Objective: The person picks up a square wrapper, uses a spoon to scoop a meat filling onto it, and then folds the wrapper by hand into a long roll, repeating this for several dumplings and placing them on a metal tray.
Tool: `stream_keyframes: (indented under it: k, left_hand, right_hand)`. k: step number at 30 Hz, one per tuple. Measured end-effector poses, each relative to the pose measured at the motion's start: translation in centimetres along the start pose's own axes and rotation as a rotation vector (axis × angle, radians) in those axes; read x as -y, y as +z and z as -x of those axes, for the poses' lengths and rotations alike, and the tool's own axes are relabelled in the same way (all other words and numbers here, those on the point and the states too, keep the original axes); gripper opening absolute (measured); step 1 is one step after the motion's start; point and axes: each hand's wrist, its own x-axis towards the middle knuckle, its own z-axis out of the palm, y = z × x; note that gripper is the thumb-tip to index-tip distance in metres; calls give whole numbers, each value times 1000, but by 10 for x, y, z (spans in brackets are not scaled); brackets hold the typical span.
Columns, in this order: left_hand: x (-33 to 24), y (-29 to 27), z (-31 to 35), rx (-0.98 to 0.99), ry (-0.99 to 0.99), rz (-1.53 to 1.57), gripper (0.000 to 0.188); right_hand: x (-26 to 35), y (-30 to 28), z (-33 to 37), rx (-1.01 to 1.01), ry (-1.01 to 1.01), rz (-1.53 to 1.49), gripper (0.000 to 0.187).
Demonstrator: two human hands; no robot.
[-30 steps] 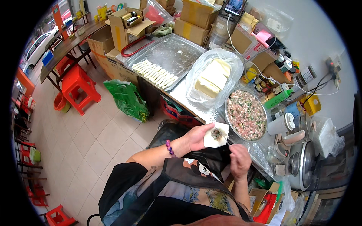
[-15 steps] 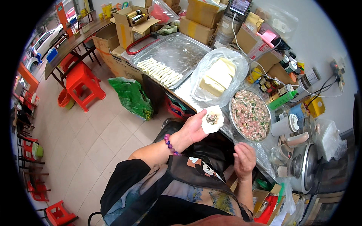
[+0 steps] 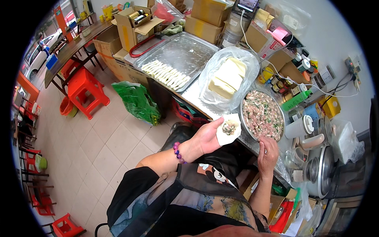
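Observation:
A pale square dumpling wrapper (image 3: 233,137) with a small dab of meat filling (image 3: 229,128) lies across the fingers of my left hand (image 3: 208,137), the thumb along its edge. At the near rim of the bowl of minced meat and chopped greens (image 3: 263,114), my right hand (image 3: 268,153) has its fingers drawn together; whatever they may hold is too hidden to make out. Beyond my left hand, a stack of wrappers (image 3: 229,79) sits in an open clear plastic bag (image 3: 206,83). Folded dumplings (image 3: 166,75) line the near side of a metal tray (image 3: 185,49).
Jars and bottles (image 3: 296,93) crowd the right side by the wall, with a white cup (image 3: 299,127) near the bowl. Cardboard boxes (image 3: 203,28) stand behind the tray. A green bag (image 3: 136,102) and a red stool (image 3: 86,89) are on the tiled floor at left.
My right hand has moved up and right to the bowl's near rim, its fingers drawing together. My left hand has shifted slightly right and down with the filled wrapper.

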Motion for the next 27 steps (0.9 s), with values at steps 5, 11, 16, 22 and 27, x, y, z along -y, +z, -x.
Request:
stream_keyframes:
  k: [5, 11, 16, 22, 27]
  left_hand:
    - [-1, 11, 9, 61, -24, -3, 43]
    - [2, 23, 19, 164, -34, -23, 46]
    - [7, 31, 25, 151, -3, -65, 49]
    - [11, 31, 30, 160, -29, -36, 48]
    - [14, 20, 26, 145, -14, -54, 43]
  right_hand:
    - [4, -2, -3, 16, -36, 27, 10]
    - [16, -5, -7, -11, -71, 42, 21]
    - [33, -4, -10, -61, -136, 58, 37]
    - [50, 13, -9, -69, -292, 51, 44]
    - [69, 19, -10, -80, -435, 70, 34]
